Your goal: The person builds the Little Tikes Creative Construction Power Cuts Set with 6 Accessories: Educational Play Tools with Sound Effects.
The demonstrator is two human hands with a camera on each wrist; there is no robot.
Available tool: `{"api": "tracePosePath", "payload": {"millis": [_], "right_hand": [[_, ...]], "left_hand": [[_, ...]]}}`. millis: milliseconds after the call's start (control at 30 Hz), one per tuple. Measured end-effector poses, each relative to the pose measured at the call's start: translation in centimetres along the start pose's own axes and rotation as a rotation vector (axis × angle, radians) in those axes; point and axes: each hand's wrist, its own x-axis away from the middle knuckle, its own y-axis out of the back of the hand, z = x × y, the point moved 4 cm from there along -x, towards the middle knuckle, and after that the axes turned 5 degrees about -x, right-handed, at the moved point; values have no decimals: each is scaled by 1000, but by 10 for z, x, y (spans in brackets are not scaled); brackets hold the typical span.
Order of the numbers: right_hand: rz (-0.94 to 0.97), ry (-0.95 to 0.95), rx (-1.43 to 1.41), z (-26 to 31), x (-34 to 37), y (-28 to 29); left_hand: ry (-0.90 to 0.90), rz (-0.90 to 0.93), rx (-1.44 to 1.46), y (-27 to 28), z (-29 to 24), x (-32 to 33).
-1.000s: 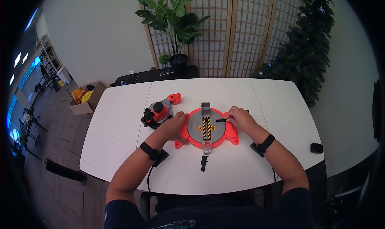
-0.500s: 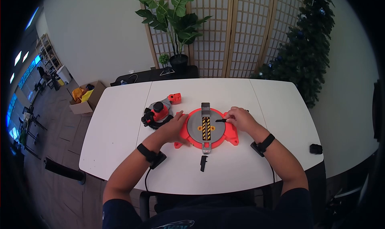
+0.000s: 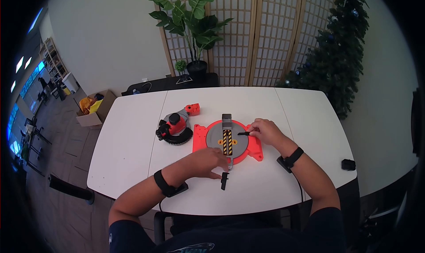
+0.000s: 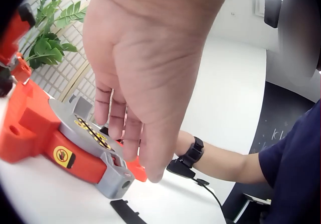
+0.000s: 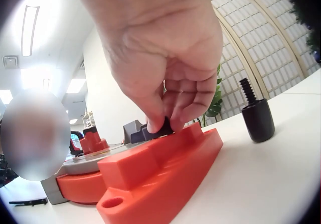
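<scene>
The left arm [image 3: 139,195] angles inward, its hand turned across the body's front. The left hand [image 3: 206,161] is palm down, fingers loosely extended and pointing downward. The right arm [image 3: 313,177] reaches forward and inward, and the right hand [image 3: 265,131] pinches between thumb and bent fingers.

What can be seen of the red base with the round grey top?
The red base looks like plastic and lies flat on the white table. Its grey disc bears a black-and-yellow striped strip between grey end pieces; red side wings have corner holes, and the near rim carries a yellow sticker. The right hand pinches a black piece at its right side; the left hand is by the near edge, contact unclear.
</scene>
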Motion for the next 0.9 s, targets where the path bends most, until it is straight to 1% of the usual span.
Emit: {"api": "tracePosePath", "payload": {"millis": [100, 167, 233, 367, 433, 467, 567, 633, 767, 833, 867, 900], "right_hand": [[2, -2, 0, 0, 0, 0], [1, -3, 3, -1, 0, 0], [-3, 10, -8, -2, -1, 0], [0, 5, -1, -5, -1, -2], [-1, -2, -29, -8, -1, -3], [-1, -1, -29, -7, -1, -3], [-10, 0, -14, -5, 0, -2], [22, 10, 51, -4, 0, -2], [42, 21, 27, -9, -2, -6], [23, 59, 10, -12, 0, -8], [22, 60, 11, -11, 0, -7], [34, 55, 9, -11, 0, -7]], "left_hand": [[-36, 53, 18, -15, -7, 0], [-63, 56, -12, -27, -8, 1], [-51, 120, -129, -35, -9, 2], [-51, 91, -191, -45, -7, 3], [-105, 45, -221, -49, -5, 2], [-104, 45, -221, -48, -5, 2], [-124, 37, -264, -47, -7, 3], [-135, 1, -268, -50, -7, 4], [-109, 24, -296, -50, -8, 3], [-62, 35, -201, -50, -4, 3], [-62, 35, -202, -49, -5, 3], [-20, 49, -157, -46, -6, 3]]}}
